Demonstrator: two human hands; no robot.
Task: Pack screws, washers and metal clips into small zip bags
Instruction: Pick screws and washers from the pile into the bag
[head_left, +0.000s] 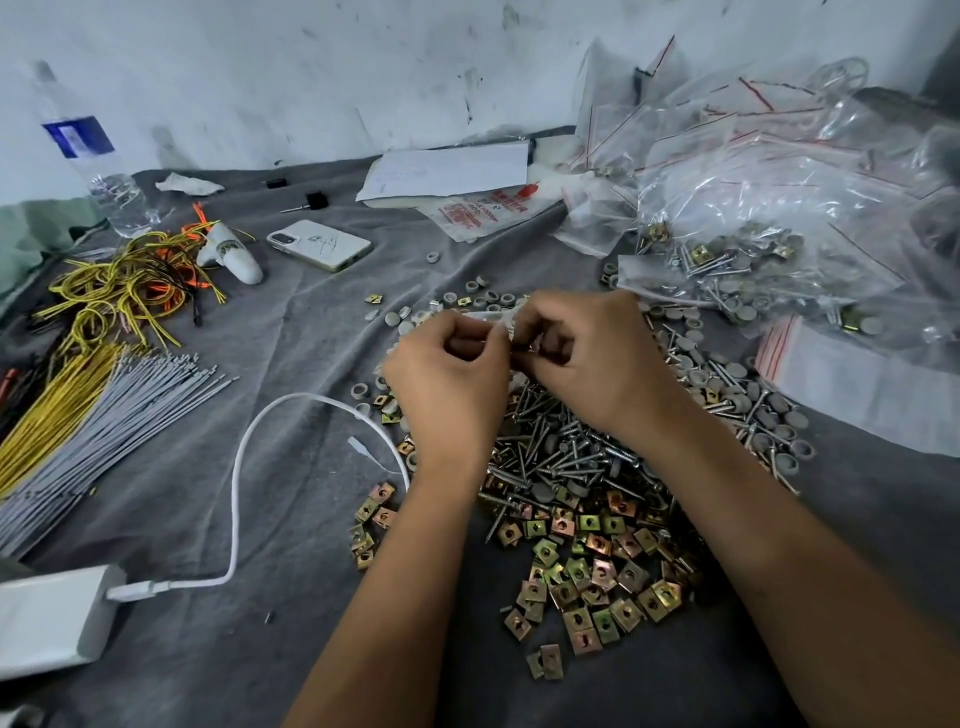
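Observation:
My left hand (449, 374) and my right hand (587, 353) meet above the parts heap, and both pinch a small clear zip bag (501, 319) between curled fingers. The bag is mostly hidden by the fingers. Beneath the hands lies a pile of silver screws (561, 457). Brass-coloured square metal clips (597, 566) spread in front of it, toward me. Grey round washers and caps (727, 395) scatter to the right and behind the hands. A flat stack of empty zip bags (857, 384) with red seal lines lies at the right.
Filled zip bags (753, 218) heap at the back right. A white phone (319, 244), a water bottle (98, 156), yellow wires (119, 286), grey cable ties (104, 431), and a white charger (52, 618) with its cable (239, 467) lie on the grey cloth (311, 364).

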